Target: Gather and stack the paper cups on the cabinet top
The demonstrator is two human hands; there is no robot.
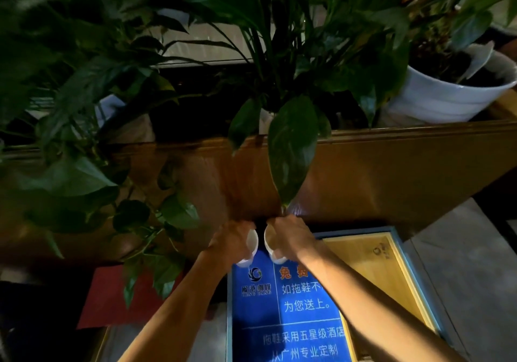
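Both my hands are held out side by side just below the front edge of the wooden cabinet top. My left hand grips a white paper cup, tipped so its mouth faces right. My right hand grips a second white paper cup, with its mouth turned left towards the first. The two cups are a small gap apart, rims facing each other. My fingers cover most of each cup.
Leafy pot plants crowd the cabinet top, and one long leaf hangs down right above my hands. A white plant pot stands at the back right. Below my arms are a blue printed sign, a wooden box and a red sheet.
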